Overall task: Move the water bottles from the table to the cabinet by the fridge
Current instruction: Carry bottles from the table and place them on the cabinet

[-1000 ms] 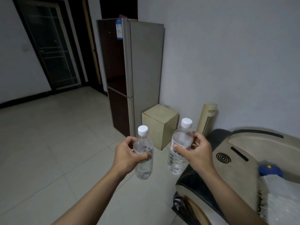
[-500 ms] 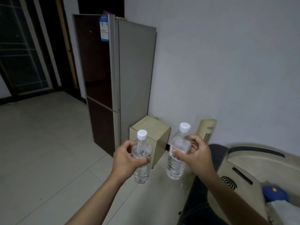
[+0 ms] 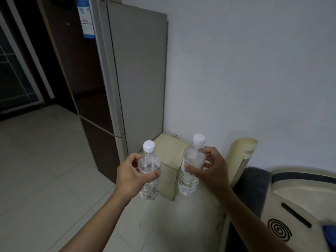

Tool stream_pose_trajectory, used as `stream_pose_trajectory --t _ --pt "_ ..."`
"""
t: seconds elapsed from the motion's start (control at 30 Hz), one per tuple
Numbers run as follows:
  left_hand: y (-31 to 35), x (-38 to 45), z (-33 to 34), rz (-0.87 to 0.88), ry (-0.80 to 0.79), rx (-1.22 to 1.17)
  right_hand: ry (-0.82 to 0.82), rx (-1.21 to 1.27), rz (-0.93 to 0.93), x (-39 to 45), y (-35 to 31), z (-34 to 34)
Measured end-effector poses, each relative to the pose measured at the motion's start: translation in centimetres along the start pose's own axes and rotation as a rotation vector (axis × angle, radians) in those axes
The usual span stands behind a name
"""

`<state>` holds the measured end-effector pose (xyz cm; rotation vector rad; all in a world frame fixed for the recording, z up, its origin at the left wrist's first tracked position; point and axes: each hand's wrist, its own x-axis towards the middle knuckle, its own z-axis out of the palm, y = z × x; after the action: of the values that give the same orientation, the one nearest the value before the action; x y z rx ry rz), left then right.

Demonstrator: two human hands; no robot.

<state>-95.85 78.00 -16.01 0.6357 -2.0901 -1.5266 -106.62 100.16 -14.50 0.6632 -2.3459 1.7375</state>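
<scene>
I hold two clear water bottles with white caps, both upright in the air. My left hand (image 3: 131, 174) is wrapped around the left bottle (image 3: 150, 186). My right hand (image 3: 211, 174) grips the right bottle (image 3: 189, 180) near its label. Just beyond and below them stands the small beige cabinet (image 3: 168, 153), set between the tall grey fridge (image 3: 138, 73) and the wall. The cabinet's top is bare where I can see it; the bottles and hands hide parts of it.
A pale tower fan (image 3: 240, 157) leans by the wall right of the cabinet. A cream and dark padded chair (image 3: 291, 197) fills the lower right, a blue thing (image 3: 330, 233) at the frame edge. Light tiled floor (image 3: 45, 170) spreads left. A wall socket (image 3: 176, 135) sits behind the cabinet.
The view has closed in on the fridge and the cabinet, which now look larger and nearer. Both bottles stay upright in my hands, now directly in front of the cabinet.
</scene>
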Motion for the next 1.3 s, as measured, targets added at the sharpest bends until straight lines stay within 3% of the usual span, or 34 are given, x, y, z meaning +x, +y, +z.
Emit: stream_pose_trajectory --t 0.5,1.0,1.3 --pt "-0.2 20.6 5.8 -0.010 0.013 0.032 0.001 -0.083 -0.018 21.4 7.6 3.7" --pt "-4.8 42.4 9.0 0.081 -0.196 -0.004 0.157 -0.152 0.125 34.1 10.9 11.8" --pt "-5.1 51.7 16.3 0.069 -0.273 -0.010 0.191 -0.121 0.207 41.5 16.7 12.2"
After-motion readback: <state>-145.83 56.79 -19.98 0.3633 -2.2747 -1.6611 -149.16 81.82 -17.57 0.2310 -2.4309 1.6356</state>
